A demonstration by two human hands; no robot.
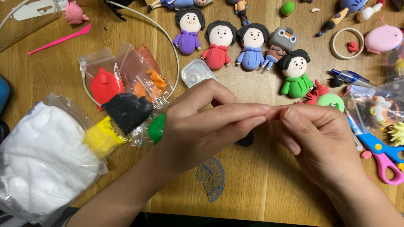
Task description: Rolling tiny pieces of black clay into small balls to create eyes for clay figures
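Observation:
My left hand [202,126] and my right hand [320,138] meet fingertip to fingertip above the wooden table [261,185]. Their thumbs and forefingers are pinched together at one spot; whatever is between them is hidden. A small black lump [246,139] lies on the table just under the left fingers. Beyond the hands lie clay dolls: purple [188,31], red [218,45], blue [251,46] and green [296,73], plus a grey robot figure [281,42].
Bags of clay lie at the left: white [42,159], yellow [103,136], black [126,110], red [105,84], orange [147,80], green [156,128]. Blue-pink scissors [381,153], a pen [349,77], a tape ring [347,43] and a clear protractor [212,178] surround the hands.

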